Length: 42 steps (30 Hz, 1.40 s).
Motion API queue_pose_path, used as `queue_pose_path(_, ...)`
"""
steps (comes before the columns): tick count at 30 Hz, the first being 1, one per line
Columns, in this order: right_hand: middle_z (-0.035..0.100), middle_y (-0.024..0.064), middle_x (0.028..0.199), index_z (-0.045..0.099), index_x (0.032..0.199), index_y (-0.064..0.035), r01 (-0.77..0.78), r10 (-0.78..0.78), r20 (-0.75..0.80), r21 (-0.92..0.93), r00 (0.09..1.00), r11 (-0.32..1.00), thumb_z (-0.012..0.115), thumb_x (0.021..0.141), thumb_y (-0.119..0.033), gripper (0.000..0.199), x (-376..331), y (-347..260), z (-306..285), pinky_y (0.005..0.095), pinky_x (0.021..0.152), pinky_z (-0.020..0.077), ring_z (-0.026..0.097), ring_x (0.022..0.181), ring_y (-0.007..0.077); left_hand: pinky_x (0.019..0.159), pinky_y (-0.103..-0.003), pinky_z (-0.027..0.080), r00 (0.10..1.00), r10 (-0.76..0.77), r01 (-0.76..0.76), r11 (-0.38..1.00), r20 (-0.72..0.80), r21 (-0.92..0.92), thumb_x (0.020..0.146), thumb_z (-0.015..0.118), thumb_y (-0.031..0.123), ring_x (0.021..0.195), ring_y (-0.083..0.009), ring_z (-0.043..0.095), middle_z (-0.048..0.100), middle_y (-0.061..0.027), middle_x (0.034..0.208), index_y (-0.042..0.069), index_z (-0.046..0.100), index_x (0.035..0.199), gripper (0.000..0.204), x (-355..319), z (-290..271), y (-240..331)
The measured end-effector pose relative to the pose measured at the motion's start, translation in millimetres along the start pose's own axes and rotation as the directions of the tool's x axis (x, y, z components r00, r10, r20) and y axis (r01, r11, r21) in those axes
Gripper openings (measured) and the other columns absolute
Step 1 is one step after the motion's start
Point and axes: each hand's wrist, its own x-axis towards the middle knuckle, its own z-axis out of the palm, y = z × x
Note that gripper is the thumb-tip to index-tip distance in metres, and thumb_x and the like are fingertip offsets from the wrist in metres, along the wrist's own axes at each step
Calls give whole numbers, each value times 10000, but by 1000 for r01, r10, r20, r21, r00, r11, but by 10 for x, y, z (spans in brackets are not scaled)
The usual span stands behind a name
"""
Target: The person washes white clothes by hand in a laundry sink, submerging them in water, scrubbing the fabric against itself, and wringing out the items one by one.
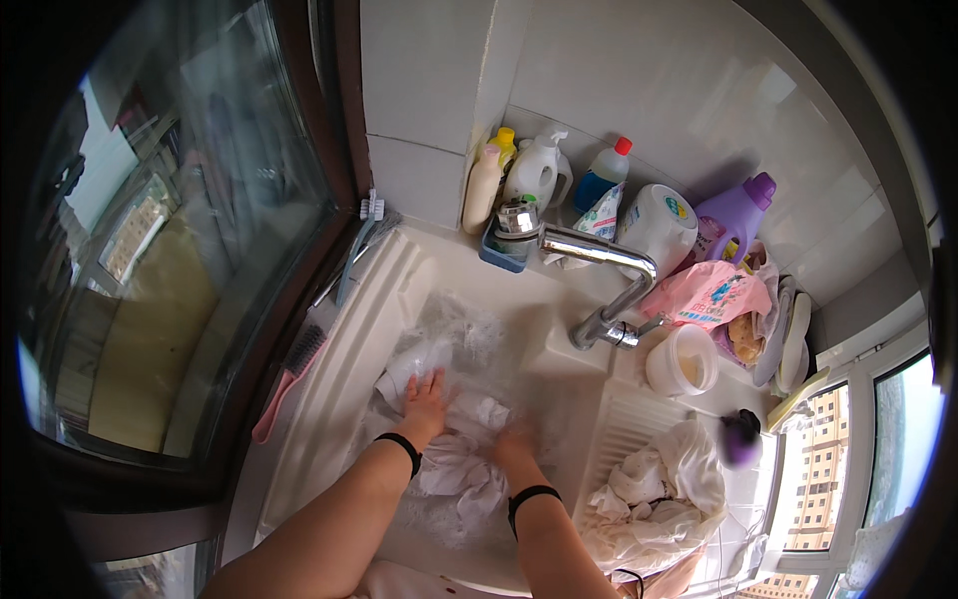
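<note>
Two hands work in the white sink [399, 290], both pressed on a wet white garment [459, 469] lying in soapy water. The left hand [427, 399] lies flat with fingers spread wide on the cloth's far end. The right hand [514, 444] sinks into the folds; whether its fingers grip cannot be told. The garment's long axis runs from the sink's far left toward the near edge. Water blurs its outline. A chrome faucet [599, 260] reaches over from the right rim, and a wrung white cloth pile [659, 489] sits on the ribbed drainboard.
</note>
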Motion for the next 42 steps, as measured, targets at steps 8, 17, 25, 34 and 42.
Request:
queue_pose_path(8,377,171,1339,347,1320,-40,-25,26,14,-62,1000,998,719,649,-348,827,12,-7,228,353,997,338,383,1229,278,1041,-468,89,1000,11,-10,999,13,-33,835,495,339,1322,-277,106,104,-50,1448,273,223,1366,601,186,250,38)
queue_pose_path(17,582,87,962,524,1085,0,-89,58,77,967,995,238,671,666,-97,455,-111,282,-338,276,692,484,571,832,188,763,-349,442,993,117,-75,642,1,-763,807,458,182,878,-267,580,622,-156,956,42,614,1005,289,72,-118,-441)
queue_pose_path(25,597,78,942,526,1012,-42,306,38,-314,884,949,-354,462,746,65,293,-839,588,-1104,315,692,524,601,824,208,581,-272,382,964,-81,-256,-42,-252,-966,671,457,69,668,-144,482,547,-51,732,8,606,828,225,-680,-1252,-196)
queue_pose_path(34,568,77,1058,454,1212,-78,471,-220,-416,781,882,410,530,788,-139,435,-806,601,-800,310,811,450,537,983,166,572,-283,423,891,64,-405,-338,-450,-850,644,432,31,637,-167,511,528,-51,711,17,554,773,178,-1463,-2293,400)
queue_pose_path(42,576,11,1028,536,1137,-77,323,-427,-213,925,879,203,656,743,-260,451,-1514,246,-1159,253,772,424,528,915,113,670,-305,463,823,-90,-549,-380,-561,-745,684,422,22,722,-206,558,576,-95,790,-30,558,843,215,-1924,-2605,102)
